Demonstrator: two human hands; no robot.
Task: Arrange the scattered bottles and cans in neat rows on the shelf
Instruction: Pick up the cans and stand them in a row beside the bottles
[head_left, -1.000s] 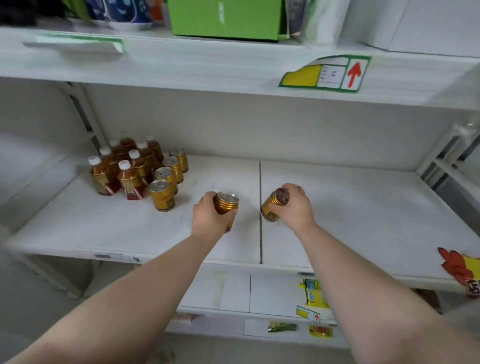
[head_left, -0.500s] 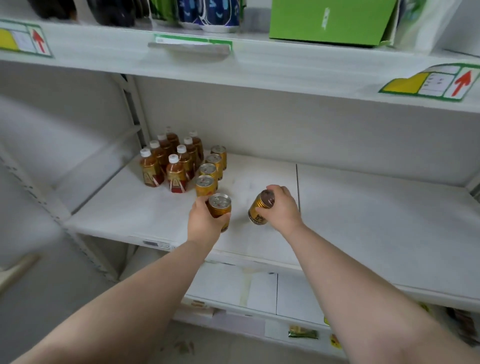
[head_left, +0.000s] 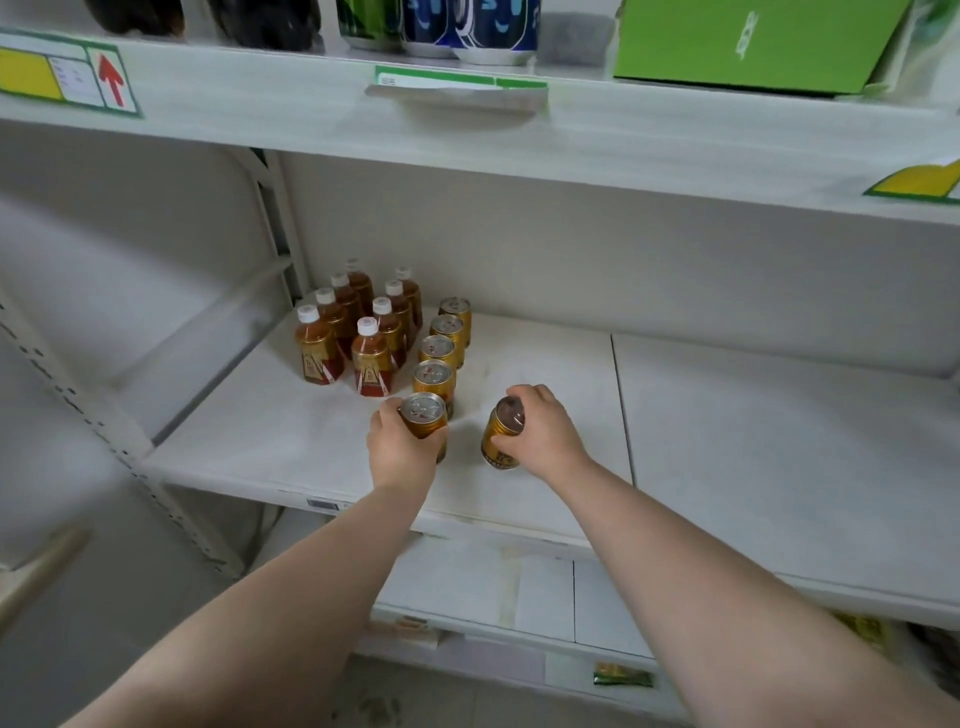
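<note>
On the white shelf (head_left: 270, 441), several brown tea bottles (head_left: 370, 358) with white caps stand in two rows at the back left. To their right runs a row of several gold cans (head_left: 435, 382). My left hand (head_left: 402, 447) grips an upright gold can (head_left: 423, 415) at the front end of that row, close behind the last can. My right hand (head_left: 540, 431) holds a second gold can (head_left: 501, 431), tilted to the left, a little to the right of the row.
The upper shelf (head_left: 467, 135) overhangs with a green box (head_left: 748, 47), dark bottles, blue cans and price tags. A white upright post (head_left: 270, 218) bounds the shelf on the left. The lower shelf (head_left: 545, 597) holds small packets.
Both hands have carried their cans leftward toward the row of cans; the left can now sits just in front of the row. My view has turned to the left.
</note>
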